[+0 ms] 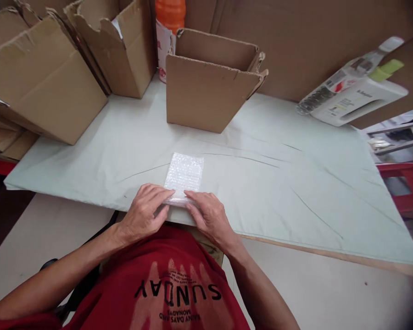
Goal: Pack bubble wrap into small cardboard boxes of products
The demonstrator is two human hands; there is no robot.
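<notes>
A small, flat piece of bubble wrap (pixel 184 172) lies on the cloth-covered table (pixel 261 192) close to its front edge. My left hand (pixel 147 208) has its fingertips on the left end of the near edge, thumb below and fingers above. At the right end, my right hand (pixel 208 213) grips that same edge between thumb and fingers. The near edge looks folded or rolled under my fingertips. Whether anything is inside the bubble wrap I cannot tell.
An open cardboard box (pixel 206 91) stands behind the bubble wrap. More cardboard boxes (pixel 48 78) are at the left. An orange-topped container (pixel 170 16) stands at the back. A clear bottle (pixel 347 75) and a white jug (pixel 361 101) are at the back right, beside a red crate (pixel 402 185).
</notes>
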